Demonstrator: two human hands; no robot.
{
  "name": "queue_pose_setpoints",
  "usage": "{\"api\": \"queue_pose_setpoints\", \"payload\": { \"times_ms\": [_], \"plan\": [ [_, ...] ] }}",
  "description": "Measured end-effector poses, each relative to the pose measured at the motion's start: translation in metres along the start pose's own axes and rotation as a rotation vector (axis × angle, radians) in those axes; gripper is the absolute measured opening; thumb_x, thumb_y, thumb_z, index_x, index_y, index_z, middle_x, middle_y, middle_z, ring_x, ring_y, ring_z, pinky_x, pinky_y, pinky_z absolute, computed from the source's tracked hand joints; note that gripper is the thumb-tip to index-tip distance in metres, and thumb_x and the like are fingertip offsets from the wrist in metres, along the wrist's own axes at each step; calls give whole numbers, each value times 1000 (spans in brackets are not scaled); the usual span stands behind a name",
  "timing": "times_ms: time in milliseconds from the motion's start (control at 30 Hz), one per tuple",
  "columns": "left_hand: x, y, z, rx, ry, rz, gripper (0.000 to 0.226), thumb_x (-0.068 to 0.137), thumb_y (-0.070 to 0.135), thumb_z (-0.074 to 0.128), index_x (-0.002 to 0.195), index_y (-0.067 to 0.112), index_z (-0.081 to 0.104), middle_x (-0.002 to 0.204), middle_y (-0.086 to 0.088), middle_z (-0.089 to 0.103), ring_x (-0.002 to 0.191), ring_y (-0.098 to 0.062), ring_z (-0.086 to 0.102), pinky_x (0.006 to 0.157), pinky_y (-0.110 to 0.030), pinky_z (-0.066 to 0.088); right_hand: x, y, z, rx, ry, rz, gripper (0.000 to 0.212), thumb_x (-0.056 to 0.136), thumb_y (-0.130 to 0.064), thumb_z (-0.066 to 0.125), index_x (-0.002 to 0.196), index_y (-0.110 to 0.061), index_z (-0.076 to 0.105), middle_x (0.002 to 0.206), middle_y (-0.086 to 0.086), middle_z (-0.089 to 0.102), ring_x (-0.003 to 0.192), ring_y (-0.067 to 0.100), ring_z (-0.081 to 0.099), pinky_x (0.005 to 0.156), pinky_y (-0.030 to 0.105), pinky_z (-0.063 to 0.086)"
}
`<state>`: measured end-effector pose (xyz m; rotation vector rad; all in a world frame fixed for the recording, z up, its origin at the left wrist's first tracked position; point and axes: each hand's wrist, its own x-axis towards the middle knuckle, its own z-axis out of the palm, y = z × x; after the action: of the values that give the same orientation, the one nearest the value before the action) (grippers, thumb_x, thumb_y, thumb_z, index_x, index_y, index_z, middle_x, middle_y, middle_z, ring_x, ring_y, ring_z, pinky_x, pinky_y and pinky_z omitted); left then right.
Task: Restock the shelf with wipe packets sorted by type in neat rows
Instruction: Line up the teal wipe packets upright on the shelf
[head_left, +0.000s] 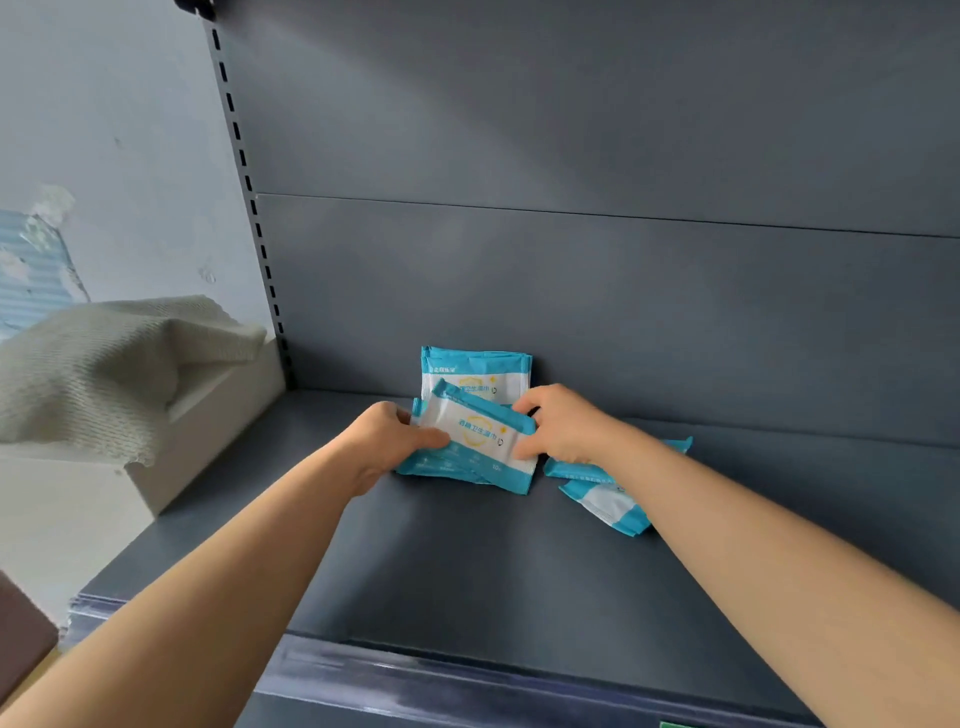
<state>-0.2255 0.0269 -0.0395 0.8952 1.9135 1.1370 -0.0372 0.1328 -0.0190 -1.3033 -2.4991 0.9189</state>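
Note:
A small stack of blue-and-white wipe packets (475, 441) lies tilted on the dark grey shelf (467, 561). My left hand (387, 436) grips the stack's left end, thumb on top. My right hand (563, 423) pinches its right end. Behind the stack, more blue-and-white packets (475, 371) stand upright against the shelf's back panel. To the right, under my right forearm, two or three loose packets (610, 499) lie flat and askew.
A white box (208, 421) draped with a ribbed beige cloth (104, 374) sits left of the shelf upright. The shelf's front lip (467, 680) runs along the bottom. A slotted upright (249, 197) borders the back panel on the left.

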Motion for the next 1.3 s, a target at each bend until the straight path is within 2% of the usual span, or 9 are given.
{"api": "queue_pose_setpoints", "payload": {
  "times_ms": [200, 333, 500, 600, 767, 867, 1000, 1167, 1300],
  "plan": [
    [10, 0, -5, -108, -73, 222, 73, 70, -5, 78, 130, 18, 44, 121, -6, 57, 104, -23, 63, 85, -43, 57, -3, -6, -7, 98, 84, -16, 60, 69, -13, 82, 123, -21, 56, 114, 0, 59, 99, 13, 59, 89, 29, 51],
    [23, 8, -2, 97, 80, 357, 60, 74, 3, 76, 126, 18, 49, 114, 2, 60, 96, -18, 62, 86, -37, 54, -9, 5, -40, 38, 177, 50, 58, 72, -15, 80, 125, -16, 56, 120, 4, 59, 104, 17, 60, 93, 32, 49],
    [32, 11, 6, 193, 113, 365, 59, 76, 11, 77, 126, 12, 47, 107, 1, 59, 83, -14, 57, 74, -28, 46, -37, 35, -59, -312, 9, 274, 58, 70, -36, 81, 120, -19, 59, 116, -2, 62, 103, 17, 61, 87, 31, 52],
    [34, 11, 8, 234, 116, 371, 65, 77, 14, 77, 132, 10, 43, 105, 0, 57, 85, -16, 55, 74, -27, 43, -44, 42, -56, -243, -8, 271, 35, 70, -35, 81, 97, -18, 67, 92, -3, 69, 81, 15, 65, 69, 28, 52],
    [33, 14, 8, 241, 84, 369, 64, 78, 12, 74, 133, 9, 41, 109, -1, 57, 91, -19, 57, 75, -31, 46, -51, 37, -62, -194, -1, 250, 17, 74, -23, 79, 84, -16, 67, 81, -1, 71, 65, 12, 65, 57, 22, 49],
    [33, 14, 9, 254, 72, 379, 63, 81, 11, 72, 134, 8, 38, 118, -6, 57, 91, -19, 56, 72, -30, 45, -56, 38, -87, -170, 114, 266, 19, 77, -20, 77, 91, -11, 68, 86, 4, 71, 70, 16, 64, 61, 25, 48],
    [33, 13, 11, 251, 79, 370, 61, 82, 11, 70, 134, 9, 38, 120, -6, 58, 91, -17, 56, 69, -27, 42, -62, 50, -88, -217, 18, 328, 20, 78, -25, 76, 93, -15, 67, 90, 0, 73, 78, 15, 69, 69, 29, 54],
    [32, 8, 12, 250, 101, 359, 69, 80, 14, 72, 137, 13, 33, 128, -7, 53, 100, -20, 56, 79, -32, 47, -63, 54, -69, -71, 6, 340, 24, 78, -27, 78, 95, -15, 68, 91, -1, 73, 82, 14, 70, 75, 32, 56],
    [27, 6, 10, 353, 285, 477, 81, 67, 18, 83, 130, 17, 32, 123, -5, 39, 105, -24, 48, 89, -35, 43, -63, 48, -65, 73, 50, 268, 21, 76, -19, 80, 92, -11, 70, 90, 2, 75, 81, 17, 72, 74, 34, 58]
  ]
}}
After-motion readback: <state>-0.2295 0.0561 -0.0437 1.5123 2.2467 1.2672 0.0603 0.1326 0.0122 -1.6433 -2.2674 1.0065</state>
